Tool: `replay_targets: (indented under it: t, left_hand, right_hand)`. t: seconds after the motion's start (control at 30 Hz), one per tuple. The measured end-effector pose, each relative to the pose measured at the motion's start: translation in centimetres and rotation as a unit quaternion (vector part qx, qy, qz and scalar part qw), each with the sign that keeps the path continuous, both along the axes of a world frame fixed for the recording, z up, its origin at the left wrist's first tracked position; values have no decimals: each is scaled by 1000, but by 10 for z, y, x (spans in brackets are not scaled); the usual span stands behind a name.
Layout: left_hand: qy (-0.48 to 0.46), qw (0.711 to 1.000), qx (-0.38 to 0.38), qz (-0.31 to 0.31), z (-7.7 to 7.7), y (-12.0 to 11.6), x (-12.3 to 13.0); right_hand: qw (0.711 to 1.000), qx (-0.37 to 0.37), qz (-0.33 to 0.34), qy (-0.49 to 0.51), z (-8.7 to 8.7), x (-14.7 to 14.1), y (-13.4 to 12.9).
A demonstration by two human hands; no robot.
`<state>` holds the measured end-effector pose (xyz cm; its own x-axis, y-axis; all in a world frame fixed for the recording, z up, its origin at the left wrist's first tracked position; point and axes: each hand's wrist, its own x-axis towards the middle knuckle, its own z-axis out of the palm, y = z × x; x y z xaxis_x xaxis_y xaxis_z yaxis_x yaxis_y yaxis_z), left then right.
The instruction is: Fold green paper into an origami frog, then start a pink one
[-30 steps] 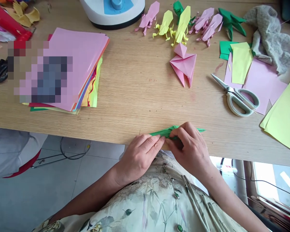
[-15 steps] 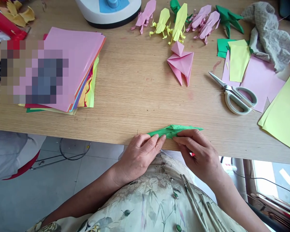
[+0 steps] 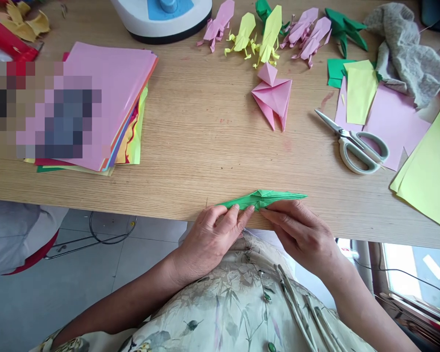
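Observation:
A long, narrow piece of folded green paper lies at the table's front edge, pointed at its right end. My left hand is closed on its left part, with the fingertips pressing along the lower edge. On the right part, my right hand pinches the near edge between thumb and fingers. The two hands' fingertips almost meet at the paper's middle. Beyond them on the table sits a pink folded paper piece. My palms hide part of the green paper's lower edge.
Scissors lie on the right, beside pink paper scraps and yellow sheets. A stack of coloured paper is at left. Several origami figures line the back, near a white-and-blue device and a grey cloth.
Both hands keep their hold on the green paper. My right fingers have shifted slightly along its edge. The whole view has drifted a little.

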<state>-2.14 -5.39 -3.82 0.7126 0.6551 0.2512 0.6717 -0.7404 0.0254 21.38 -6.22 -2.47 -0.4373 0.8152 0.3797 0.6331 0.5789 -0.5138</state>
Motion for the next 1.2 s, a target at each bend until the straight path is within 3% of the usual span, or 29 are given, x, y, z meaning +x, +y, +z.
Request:
replay_targets:
  t: [0.23, 0.63, 0.9, 1.1, 1.2]
  left_hand:
    - [12, 1000, 23, 2, 0, -2, 4]
    - [42, 998, 4, 37, 3, -7, 6]
    - [6, 999, 20, 49, 2, -11, 5]
    - [17, 998, 29, 48, -1, -14, 5]
    - [-27, 999, 31, 30, -4, -16, -2]
  right_hand:
    - [999, 1, 39, -10, 0, 7, 3]
    - [985, 62, 67, -144, 3, 10, 5]
    - [961, 116, 69, -240, 23, -8, 2]
    - [957, 141, 81, -240, 14, -6, 2]
    - [957, 149, 96, -228, 11, -6, 5]
